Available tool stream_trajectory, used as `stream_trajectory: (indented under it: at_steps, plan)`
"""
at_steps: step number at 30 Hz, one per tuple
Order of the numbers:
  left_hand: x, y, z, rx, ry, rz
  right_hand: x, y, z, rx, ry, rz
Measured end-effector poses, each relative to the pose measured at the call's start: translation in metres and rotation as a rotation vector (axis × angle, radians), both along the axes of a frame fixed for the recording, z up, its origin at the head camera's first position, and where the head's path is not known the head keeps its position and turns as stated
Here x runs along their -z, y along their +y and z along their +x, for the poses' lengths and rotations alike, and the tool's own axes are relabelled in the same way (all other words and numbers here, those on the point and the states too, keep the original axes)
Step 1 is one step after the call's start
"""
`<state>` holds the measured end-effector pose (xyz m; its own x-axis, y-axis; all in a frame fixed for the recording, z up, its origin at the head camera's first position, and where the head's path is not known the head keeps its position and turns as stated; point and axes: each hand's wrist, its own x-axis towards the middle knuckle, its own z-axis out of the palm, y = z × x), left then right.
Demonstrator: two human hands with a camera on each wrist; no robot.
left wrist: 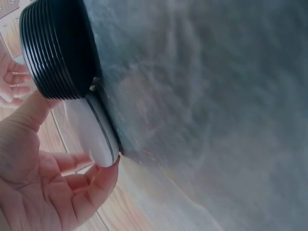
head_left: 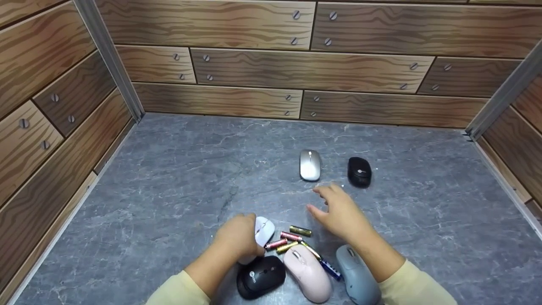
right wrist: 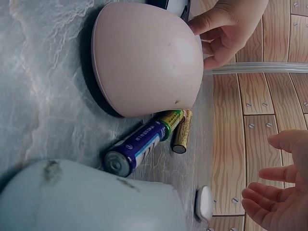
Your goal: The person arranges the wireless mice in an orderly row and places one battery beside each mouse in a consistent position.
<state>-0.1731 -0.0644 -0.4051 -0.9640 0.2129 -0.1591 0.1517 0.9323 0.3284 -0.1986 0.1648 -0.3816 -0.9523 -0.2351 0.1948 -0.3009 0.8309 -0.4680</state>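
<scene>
My left hand [head_left: 239,237] holds a white computer mouse [head_left: 264,231] on the tabletop, its thumb on the near side and fingers round the far side. In the left wrist view the white mouse [left wrist: 96,137] shows between thumb and fingertips, partly behind a black mouse [left wrist: 57,48]. My right hand [head_left: 341,214] hovers over the table with thumb and fingers spread, holding nothing. Between the hands lie several loose batteries, among them a red one [head_left: 276,243], a gold and black one [head_left: 300,231] and a blue one [head_left: 330,270].
Nearest me are a black mouse [head_left: 261,277], a pink mouse [head_left: 308,274] and a blue-grey mouse [head_left: 358,277]. Farther back stand a silver mouse [head_left: 310,165] and a small black mouse [head_left: 359,172]. Wood-patterned walls [head_left: 254,67] enclose the grey marbled table [head_left: 178,169].
</scene>
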Motion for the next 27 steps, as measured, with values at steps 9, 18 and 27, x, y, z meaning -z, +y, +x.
stream_trajectory:
  at_steps: [9,18,27]
  plan:
    - [-0.001,0.000,-0.003,-0.031,-0.012,-0.005,-0.001,0.000,-0.004,-0.011,-0.001,0.019]
    - [-0.001,0.000,-0.016,-0.062,0.007,0.028,-0.006,-0.005,-0.013,-0.014,-0.002,0.027]
    - [-0.012,0.003,-0.036,-0.113,0.035,-0.002,-0.015,-0.019,-0.030,-0.027,0.040,-0.016]
